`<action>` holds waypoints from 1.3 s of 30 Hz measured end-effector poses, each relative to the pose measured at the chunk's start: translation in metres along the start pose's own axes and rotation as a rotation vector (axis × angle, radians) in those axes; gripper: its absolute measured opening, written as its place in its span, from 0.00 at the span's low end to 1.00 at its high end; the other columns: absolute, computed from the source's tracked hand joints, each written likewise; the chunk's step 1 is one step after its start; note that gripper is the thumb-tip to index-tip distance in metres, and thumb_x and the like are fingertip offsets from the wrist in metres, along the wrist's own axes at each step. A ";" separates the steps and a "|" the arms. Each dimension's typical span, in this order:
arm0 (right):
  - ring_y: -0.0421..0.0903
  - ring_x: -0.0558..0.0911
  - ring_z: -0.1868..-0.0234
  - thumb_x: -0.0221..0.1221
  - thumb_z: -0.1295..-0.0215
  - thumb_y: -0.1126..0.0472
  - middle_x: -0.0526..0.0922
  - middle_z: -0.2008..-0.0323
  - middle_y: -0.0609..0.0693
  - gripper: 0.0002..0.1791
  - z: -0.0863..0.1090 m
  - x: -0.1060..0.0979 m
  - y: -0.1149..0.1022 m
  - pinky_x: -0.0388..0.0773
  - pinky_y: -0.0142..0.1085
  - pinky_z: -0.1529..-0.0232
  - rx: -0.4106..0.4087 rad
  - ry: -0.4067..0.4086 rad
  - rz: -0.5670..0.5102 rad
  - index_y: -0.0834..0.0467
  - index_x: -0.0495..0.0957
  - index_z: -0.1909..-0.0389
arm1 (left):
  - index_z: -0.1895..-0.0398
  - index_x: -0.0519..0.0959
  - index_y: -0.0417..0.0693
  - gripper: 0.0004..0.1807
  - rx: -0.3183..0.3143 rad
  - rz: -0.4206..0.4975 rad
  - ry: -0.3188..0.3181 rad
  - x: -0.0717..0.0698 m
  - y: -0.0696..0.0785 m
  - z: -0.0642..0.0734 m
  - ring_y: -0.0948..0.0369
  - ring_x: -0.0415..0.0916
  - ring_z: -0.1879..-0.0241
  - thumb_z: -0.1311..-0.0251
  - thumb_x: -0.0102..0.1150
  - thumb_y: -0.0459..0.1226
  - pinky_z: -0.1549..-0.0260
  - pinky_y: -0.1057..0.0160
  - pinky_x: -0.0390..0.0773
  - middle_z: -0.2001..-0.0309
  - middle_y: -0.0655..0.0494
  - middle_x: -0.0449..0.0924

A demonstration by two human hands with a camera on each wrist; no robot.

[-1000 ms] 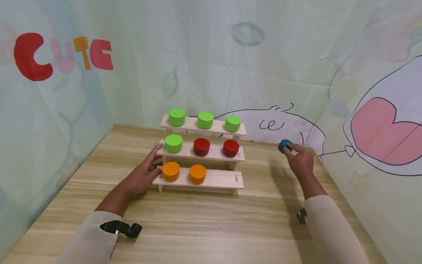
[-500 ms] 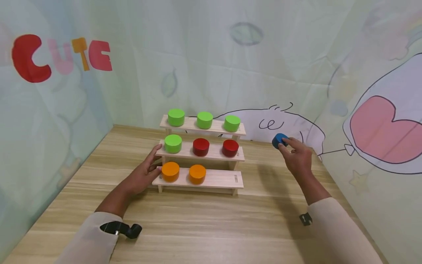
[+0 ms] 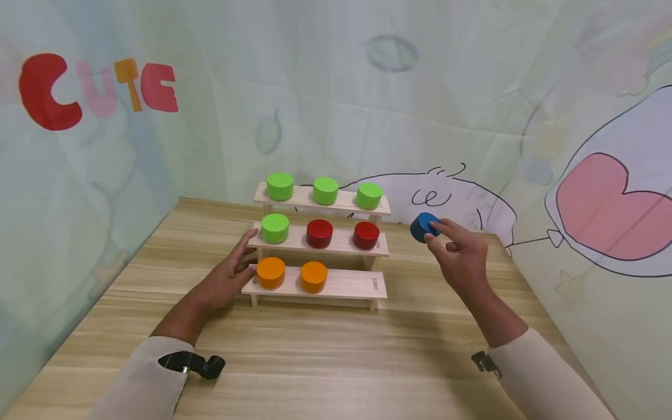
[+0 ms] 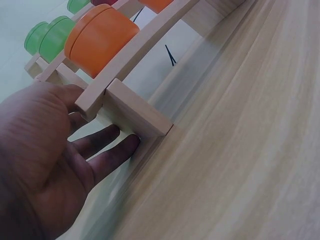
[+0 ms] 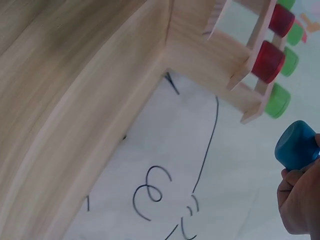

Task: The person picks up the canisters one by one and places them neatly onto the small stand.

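Between the thumb and fingers of my right hand (image 3: 464, 259) a blue disc block (image 3: 424, 227) is pinched, raised in the air right of a three-tier wooden rack (image 3: 357, 284). In the right wrist view the blue block (image 5: 297, 145) is tilted. My left hand (image 3: 227, 280) rests at the rack's left end, its fingers (image 4: 112, 157) extended and touching by the end leg. Green discs (image 3: 325, 191) stand on the top shelf. On the middle shelf are a green disc (image 3: 275, 228) and two red discs (image 3: 319, 234). Two orange discs (image 3: 270, 272) sit on the bottom shelf's left and middle.
The rack stands on a wood-grain table (image 3: 294, 361). Printed curtains (image 3: 325, 99) rise behind and at both sides, close to the table edges. A black wrist mount (image 3: 194, 364) sticks out from the left sleeve.
My right hand has moved left toward the rack, carrying the blue disc block, which has tilted a little. My left hand and the discs on the rack have stayed put.
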State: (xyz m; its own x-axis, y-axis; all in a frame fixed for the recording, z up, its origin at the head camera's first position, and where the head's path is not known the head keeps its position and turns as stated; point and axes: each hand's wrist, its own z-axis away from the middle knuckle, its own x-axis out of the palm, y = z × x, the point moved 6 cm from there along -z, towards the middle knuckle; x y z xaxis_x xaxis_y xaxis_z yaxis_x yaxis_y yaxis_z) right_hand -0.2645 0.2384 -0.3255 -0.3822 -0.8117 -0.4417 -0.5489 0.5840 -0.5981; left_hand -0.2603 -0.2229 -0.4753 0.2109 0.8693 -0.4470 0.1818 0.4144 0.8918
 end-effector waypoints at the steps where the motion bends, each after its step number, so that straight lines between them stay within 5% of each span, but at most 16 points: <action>1: 0.30 0.59 0.84 0.73 0.32 0.69 0.90 0.42 0.67 0.16 0.001 0.001 -0.004 0.59 0.23 0.81 -0.011 -0.001 -0.005 0.65 0.91 0.45 | 0.12 0.30 0.88 0.48 0.003 -0.003 -0.001 0.000 0.000 0.000 0.29 0.58 0.17 0.13 0.48 0.38 0.25 0.31 0.66 0.12 0.34 0.48; 16: 0.37 0.62 0.84 0.71 0.31 0.70 0.89 0.38 0.64 0.18 0.012 0.017 -0.051 0.59 0.27 0.83 -0.106 -0.042 -0.085 0.63 0.89 0.41 | 0.12 0.31 0.87 0.48 0.002 -0.004 0.006 -0.002 0.003 0.000 0.29 0.59 0.18 0.13 0.49 0.38 0.25 0.32 0.67 0.12 0.35 0.48; 28: 0.35 0.62 0.84 0.74 0.31 0.66 0.89 0.39 0.64 0.18 0.028 0.045 -0.048 0.61 0.26 0.82 -0.001 -0.164 -0.159 0.62 0.90 0.41 | 0.11 0.31 0.84 0.48 0.004 -0.022 0.009 0.000 0.001 -0.001 0.29 0.59 0.17 0.13 0.49 0.38 0.24 0.31 0.65 0.12 0.34 0.49; 32: 0.37 0.75 0.77 0.74 0.31 0.64 0.89 0.38 0.63 0.18 0.036 0.057 -0.041 0.68 0.27 0.79 0.048 -0.243 -0.136 0.62 0.90 0.42 | 0.11 0.31 0.85 0.48 0.005 -0.014 0.011 0.000 0.001 -0.001 0.29 0.59 0.18 0.14 0.50 0.38 0.24 0.31 0.66 0.12 0.34 0.48; 39: 0.57 0.92 0.53 0.76 0.33 0.61 0.91 0.40 0.59 0.18 0.047 0.073 -0.029 0.84 0.28 0.66 0.097 -0.352 -0.027 0.60 0.91 0.44 | 0.11 0.32 0.85 0.49 0.011 -0.012 0.006 -0.001 0.002 0.001 0.29 0.58 0.17 0.14 0.51 0.38 0.24 0.31 0.65 0.12 0.34 0.49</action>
State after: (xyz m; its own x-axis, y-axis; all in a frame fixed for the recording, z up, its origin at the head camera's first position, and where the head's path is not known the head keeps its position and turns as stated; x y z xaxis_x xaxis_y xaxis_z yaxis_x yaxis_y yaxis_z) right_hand -0.2410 0.1628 -0.3715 -0.0795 -0.7822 -0.6180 -0.4755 0.5746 -0.6661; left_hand -0.2593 -0.2227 -0.4730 0.2031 0.8659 -0.4572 0.1947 0.4219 0.8855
